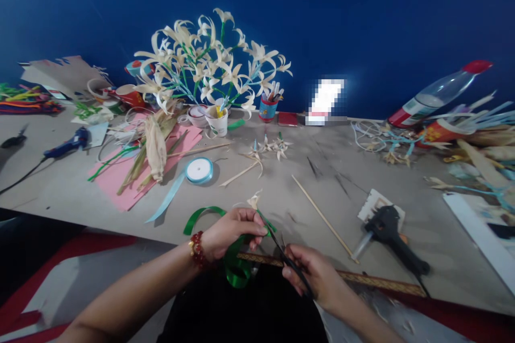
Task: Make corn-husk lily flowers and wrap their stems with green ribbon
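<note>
My left hand [237,230] is closed in a pinch on a green ribbon [237,270], close to the table's front edge. The ribbon loops out to the left and hangs down below the hand. A small cream flower [254,201] on a green stem stands just above those fingers; part of the stem is hidden behind them. In my right hand [311,273] are dark scissors [290,262], their blades pointing up and left to the green piece at the left fingertips. Whether the blades touch it I cannot tell.
A cup of cream flowers [217,120] stands at the back. A blue ribbon roll [199,170] and pink paper [116,185] lie left. A wooden stick [322,214] and a black glue gun [392,236] lie right; a blue glue gun [68,143] is far left, a bottle [438,94] back right.
</note>
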`<state>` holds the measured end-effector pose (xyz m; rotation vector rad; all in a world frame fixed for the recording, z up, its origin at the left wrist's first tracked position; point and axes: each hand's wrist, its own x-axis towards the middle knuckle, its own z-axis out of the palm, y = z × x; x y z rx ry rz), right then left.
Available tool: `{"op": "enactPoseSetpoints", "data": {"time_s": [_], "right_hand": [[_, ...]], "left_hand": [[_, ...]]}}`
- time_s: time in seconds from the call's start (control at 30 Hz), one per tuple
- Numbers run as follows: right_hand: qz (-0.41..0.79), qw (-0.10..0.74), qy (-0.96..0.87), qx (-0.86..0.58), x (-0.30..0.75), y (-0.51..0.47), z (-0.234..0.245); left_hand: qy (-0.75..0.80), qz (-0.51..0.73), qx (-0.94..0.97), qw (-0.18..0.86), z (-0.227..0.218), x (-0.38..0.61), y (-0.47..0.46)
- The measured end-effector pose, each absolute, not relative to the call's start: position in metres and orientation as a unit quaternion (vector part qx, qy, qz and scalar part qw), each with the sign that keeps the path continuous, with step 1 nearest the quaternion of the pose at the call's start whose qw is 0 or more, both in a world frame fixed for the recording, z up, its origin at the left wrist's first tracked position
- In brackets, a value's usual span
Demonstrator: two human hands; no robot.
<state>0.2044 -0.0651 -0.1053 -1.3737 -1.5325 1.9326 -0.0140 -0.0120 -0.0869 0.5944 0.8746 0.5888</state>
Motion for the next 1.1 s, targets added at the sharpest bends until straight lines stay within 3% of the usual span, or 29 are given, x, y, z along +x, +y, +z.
{"op": "enactPoseSetpoints", "data": {"time_s": [0.7,0.83,1.0,1.1], "right_hand": [[0.651,0.136,-0.563,-0.491,0.205,-0.063,-0.106],[0.540,0.100,-0.638,-0.539,0.213,-0.055,-0.100],[0.280,0.037,-0.727,-0.626,0.228,-0.041,-0.086],[0.232,0.004,-0.742,-0.628,0.232,-0.036,-0.082]], "left_hand": [[0.416,0.280,0.267,0.823,-0.086,-0.010,-0.009],[0.419,0.277,0.277,0.819,-0.088,-0.017,-0.009],[0.466,0.277,0.297,0.786,-0.092,-0.035,-0.011],[0.488,0.300,0.357,0.738,-0.090,-0.045,-0.009]]}}
